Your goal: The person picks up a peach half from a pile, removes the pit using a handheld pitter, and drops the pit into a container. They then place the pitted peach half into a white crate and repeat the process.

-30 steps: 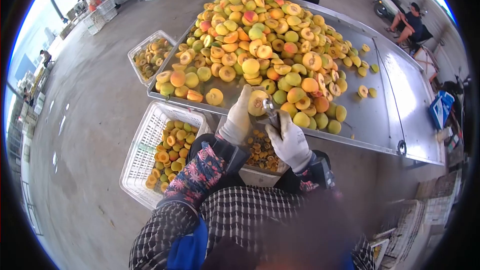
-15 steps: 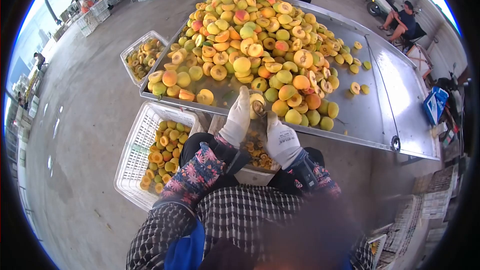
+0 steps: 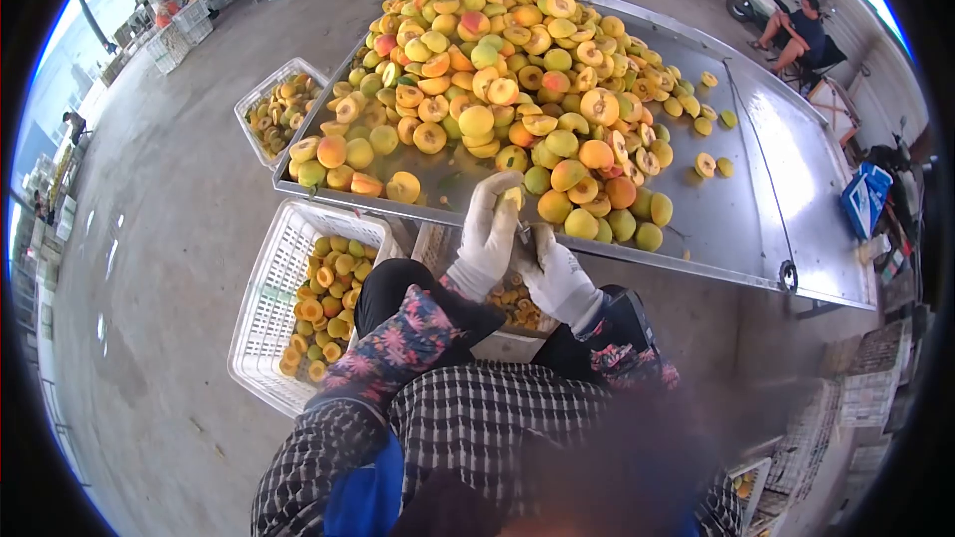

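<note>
The left hand (image 3: 481,247) arches its fingers (image 3: 485,197) — the right hand (image 3: 560,281), just beside, seems curled inward.

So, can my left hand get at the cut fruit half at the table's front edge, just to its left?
Probably yes: your left hand is close to that fruit half, with mostly bare table between. It seems busy, though, holding a piece of fruit.

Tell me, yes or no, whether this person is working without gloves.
No, the left hand and the right hand both wear white gloves.
</note>
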Available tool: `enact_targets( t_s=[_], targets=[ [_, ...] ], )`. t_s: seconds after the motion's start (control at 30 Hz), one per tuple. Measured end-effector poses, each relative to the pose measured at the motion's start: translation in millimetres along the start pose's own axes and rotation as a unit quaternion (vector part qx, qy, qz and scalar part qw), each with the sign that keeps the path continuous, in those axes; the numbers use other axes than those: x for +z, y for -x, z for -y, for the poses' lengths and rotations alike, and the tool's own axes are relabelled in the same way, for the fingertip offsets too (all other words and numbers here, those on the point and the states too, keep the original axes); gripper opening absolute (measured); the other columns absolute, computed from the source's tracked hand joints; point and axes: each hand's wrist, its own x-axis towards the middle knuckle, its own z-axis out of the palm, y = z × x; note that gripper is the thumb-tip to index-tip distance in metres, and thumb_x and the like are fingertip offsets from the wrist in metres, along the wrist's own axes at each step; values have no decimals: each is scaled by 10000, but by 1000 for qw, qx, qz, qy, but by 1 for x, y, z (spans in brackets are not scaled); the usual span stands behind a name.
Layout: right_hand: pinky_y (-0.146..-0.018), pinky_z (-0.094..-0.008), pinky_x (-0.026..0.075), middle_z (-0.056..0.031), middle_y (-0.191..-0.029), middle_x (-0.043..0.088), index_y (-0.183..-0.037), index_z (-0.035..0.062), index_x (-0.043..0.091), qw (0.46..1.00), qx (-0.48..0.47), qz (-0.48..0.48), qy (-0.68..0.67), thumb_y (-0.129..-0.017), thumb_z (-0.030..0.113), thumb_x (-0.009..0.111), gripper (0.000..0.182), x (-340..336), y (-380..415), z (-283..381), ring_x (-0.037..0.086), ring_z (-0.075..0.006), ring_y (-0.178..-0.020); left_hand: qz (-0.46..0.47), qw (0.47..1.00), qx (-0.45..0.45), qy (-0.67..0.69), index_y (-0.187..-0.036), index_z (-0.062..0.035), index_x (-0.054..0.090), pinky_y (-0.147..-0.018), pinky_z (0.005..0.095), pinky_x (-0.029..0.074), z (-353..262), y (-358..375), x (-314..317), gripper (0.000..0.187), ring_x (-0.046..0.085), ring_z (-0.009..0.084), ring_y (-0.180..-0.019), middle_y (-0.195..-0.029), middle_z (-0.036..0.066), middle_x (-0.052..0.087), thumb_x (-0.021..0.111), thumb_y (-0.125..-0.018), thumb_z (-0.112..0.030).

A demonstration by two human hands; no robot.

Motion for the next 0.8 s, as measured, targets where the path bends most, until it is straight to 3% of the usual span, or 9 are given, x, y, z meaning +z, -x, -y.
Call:
enact_targets(
  t_s=[0.13,0.2,0.23,0.33,0.43,0.53,0.67,0.7,0.8],
  targets=[
    [-690,-504,479,-289,-808,621,-1201,-51,404,997,-63,27,37,-893,193,555,421,-14,1,25,603,-478,-801,22,956,-219,194,-990,7,641,-697,250,484,-17,-14,-9,534,607,139,-753,-830,69,647,395,-1016,-466],
    [-686,-505,478,-291,-807,621,-1222,-56,392,988,86,103,77,-892,197,559,449,-21,6,30,603,-479,-798,74,941,-278,178,-893,7,662,-632,253,492,-35,-21,-17,635,612,138,-674,-750,62,647,355,-1005,-538],
    [-684,-512,473,-294,-801,622,-1229,-39,387,987,84,111,87,-892,180,564,440,-20,9,27,604,-477,-790,97,922,-333,174,-844,13,670,-634,267,502,-31,-23,-17,731,616,151,-665,-744,73,647,290,-995,-593],
    [-699,-467,468,-267,-861,612,-1263,-43,408,989,105,104,17,-894,130,552,432,-21,8,28,598,-442,-816,103,879,-404,232,-929,17,658,-662,276,516,-12,-28,-18,718,621,160,-691,-799,85,655,292,-993,-598],
    [-687,-445,462,-246,-845,600,-1191,-22,445,990,92,55,-96,-910,151,561,350,-13,7,14,586,-440,-802,-3,865,-342,367,-1056,27,611,-780,311,516,-24,-22,-13,727,639,222,-823,-917,113,661,239,-998,-596],
    [-675,-430,454,-228,-825,583,-1125,-5,463,987,102,81,-98,-923,172,564,287,-14,4,22,575,-429,-782,11,884,-341,318,-1126,26,567,-787,321,514,-28,-12,-13,709,633,242,-861,-974,138,647,235,-1001,-587],
    [-658,-453,487,-257,-830,638,-1242,-36,407,980,107,145,87,-917,206,563,434,-21,1,35,642,-407,-793,48,867,-412,278,-924,45,643,-699,324,533,-19,-16,-21,679,652,233,-715,-804,136,666,345,-995,-562],
    [-642,-457,487,-248,-840,636,-1235,-25,427,975,119,164,89,-922,238,553,427,-18,3,32,638,-400,-777,64,850,-445,275,-829,41,652,-651,330,538,-8,-18,-23,676,653,230,-658,-735,137,662,393,-981,-565],
    [-620,-466,478,-227,-806,610,-1232,3,458,998,11,60,-25,-921,220,544,389,12,20,12,608,-418,-724,100,840,-465,260,-816,32,634,-658,349,544,-10,-19,-25,685,653,252,-667,-746,147,658,414,-959,-600]
  ],
)
